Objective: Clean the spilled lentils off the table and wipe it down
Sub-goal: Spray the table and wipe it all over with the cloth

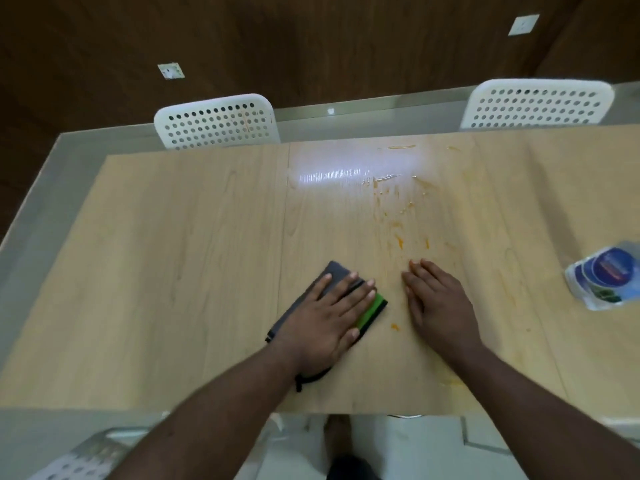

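A folded dark grey cloth [334,273] with a green edge lies on the light wooden table [190,254] near its front middle. My left hand [329,317] presses flat on the cloth with straight fingers. My right hand [440,303] rests flat on the bare tabletop just right of the cloth, fingers straight. Orange lentil smears [398,237] and small bits streak the table beyond my right hand, reaching up to a wet shiny patch [346,174]. One orange bit [394,327] sits between my hands.
A clear plastic packet with blue round labels [606,275] lies at the table's right edge. Two white perforated chairs [218,121] [536,103] stand at the far side. Another perforated seat [83,459] shows at the lower left.
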Demonstrator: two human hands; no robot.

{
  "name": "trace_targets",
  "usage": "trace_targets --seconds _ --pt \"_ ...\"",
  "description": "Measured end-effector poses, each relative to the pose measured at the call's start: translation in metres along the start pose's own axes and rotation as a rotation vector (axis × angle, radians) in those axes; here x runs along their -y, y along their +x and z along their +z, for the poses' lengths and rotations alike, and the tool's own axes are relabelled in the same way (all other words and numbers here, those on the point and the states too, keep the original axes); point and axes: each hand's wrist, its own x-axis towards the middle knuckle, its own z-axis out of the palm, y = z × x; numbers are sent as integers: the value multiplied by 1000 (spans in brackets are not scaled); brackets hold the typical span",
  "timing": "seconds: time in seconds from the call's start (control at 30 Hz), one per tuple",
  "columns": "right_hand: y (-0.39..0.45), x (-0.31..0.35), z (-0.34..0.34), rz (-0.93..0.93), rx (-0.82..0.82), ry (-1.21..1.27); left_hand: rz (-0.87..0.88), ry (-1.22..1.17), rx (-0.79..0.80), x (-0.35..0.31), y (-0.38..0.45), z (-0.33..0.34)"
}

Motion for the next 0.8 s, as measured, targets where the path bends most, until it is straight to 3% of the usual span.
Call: trace_targets --seconds 0.07,0.2,0.27,0.33,0.5,0.6,0.8 --pt "-2 1 -2 4 -22 34 -21 39 -4 22 -3 -2" --pt "-1 5 -1 15 -67 52 -319 28 -49 46 30 -2" --pt "-4 3 1 7 -72 35 -381 24 -63 37 39 1" --pt "-4 3 4 -13 -100 32 -342 1 -67 19 35 2" --pt "-3 5 2 -16 -142 27 -19 13 15 -55 -38 10" --pt "-4 6 1 -23 -136 23 53 41 18 -40 -57 14" --pt "-2 7 -1 -10 -107 11 -338 30 -65 8 -3 14"
